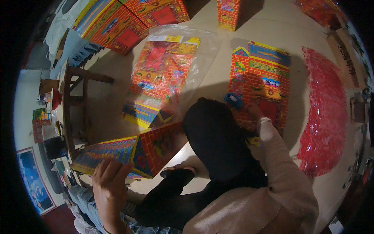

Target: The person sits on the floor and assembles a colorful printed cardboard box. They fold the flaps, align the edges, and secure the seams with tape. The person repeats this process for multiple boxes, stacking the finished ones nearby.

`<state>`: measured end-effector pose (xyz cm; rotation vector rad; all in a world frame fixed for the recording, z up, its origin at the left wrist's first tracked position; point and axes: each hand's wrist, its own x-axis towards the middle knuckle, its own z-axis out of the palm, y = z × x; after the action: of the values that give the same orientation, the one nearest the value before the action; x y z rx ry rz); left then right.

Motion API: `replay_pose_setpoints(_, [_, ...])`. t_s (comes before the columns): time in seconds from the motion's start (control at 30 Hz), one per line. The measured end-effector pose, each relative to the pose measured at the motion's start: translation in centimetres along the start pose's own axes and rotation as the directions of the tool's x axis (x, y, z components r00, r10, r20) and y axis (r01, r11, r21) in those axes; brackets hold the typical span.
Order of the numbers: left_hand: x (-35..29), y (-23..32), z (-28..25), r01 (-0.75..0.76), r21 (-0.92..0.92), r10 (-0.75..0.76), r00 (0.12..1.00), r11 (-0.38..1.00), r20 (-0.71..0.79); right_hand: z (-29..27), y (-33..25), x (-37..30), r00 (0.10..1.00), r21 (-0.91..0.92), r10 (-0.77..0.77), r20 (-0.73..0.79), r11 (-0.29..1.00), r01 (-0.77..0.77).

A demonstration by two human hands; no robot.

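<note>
My left hand (110,184) is raised in front of a folded house-shaped card box (154,146), printed with red bricks and a blue-and-yellow roof. Its fingers are curled together; what they hold, if anything, is hidden. My right hand (254,111), at the end of a beige sleeve, reaches down to a flat red brick-printed card box (278,93) on the floor, its fingers too dark to read. Close beside it on the card lies a small blue object (233,100). My black-clad knee (212,136) hides part of the floor between the boxes.
Another brick-printed box (167,74) lies in clear plastic ahead of me. Standing boxes (126,29) fill the far left, and a narrow one (229,13) stands at the back. Shiny red wrap (323,117) is at right, a wooden stool (87,76) at left.
</note>
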<state>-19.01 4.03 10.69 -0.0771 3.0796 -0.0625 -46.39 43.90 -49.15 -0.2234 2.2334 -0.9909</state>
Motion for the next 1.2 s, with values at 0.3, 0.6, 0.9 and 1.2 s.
replay_pose_setpoints(0.3, [0.8,-0.3,-0.5,-0.061,-0.043,0.061,0.998,0.997,-0.004,0.9,-4.7,-1.4,0.988,0.027,-0.082,-0.13,0.996,0.086])
replay_pose_setpoints(0.6, [-0.2,-2.1,0.6,-0.185,-0.058,0.178,0.978,0.981,-0.106,-5.9,-31.7,-12.2,0.741,0.395,-0.407,-0.534,0.655,0.644])
replay_pose_setpoints(0.9, [0.5,-2.9,1.3,-0.278,-0.102,0.253,0.945,0.955,-0.208,2.2,-47.3,-28.6,0.378,0.183,-0.92,-0.105,0.356,0.916])
replay_pose_setpoints(1.2, [-0.2,-3.4,2.7,-0.317,-0.101,0.279,0.919,0.943,-0.278,7.0,-48.4,-29.5,0.415,-0.053,-0.903,-0.107,0.422,0.905])
